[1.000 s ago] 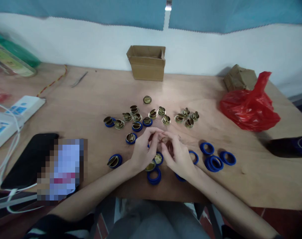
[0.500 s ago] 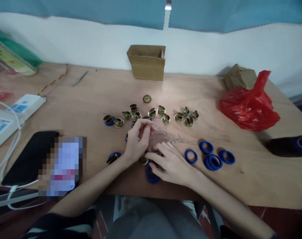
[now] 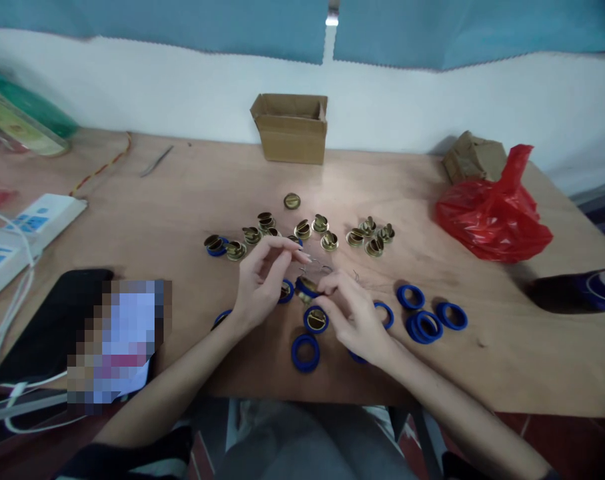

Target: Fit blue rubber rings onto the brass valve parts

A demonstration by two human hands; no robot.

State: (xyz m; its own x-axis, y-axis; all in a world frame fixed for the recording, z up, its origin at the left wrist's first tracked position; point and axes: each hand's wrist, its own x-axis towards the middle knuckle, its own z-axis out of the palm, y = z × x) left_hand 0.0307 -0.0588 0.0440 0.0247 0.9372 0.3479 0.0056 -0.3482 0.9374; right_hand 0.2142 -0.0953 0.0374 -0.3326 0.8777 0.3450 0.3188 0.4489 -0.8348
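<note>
Pinching its right edge between thumb and fingers, your right hand [image 3: 355, 317] holds a brass-coloured piece [image 3: 308, 287] — tilted, blue around its rim — between your two hands. Your left hand [image 3: 262, 283] curls just beside it, thumb near the fingers; whether they grip anything, I cannot tell. Nearer you lie a blue-rimmed disc [image 3: 316, 320] and a bare blue ring [image 3: 305, 354].
</note>
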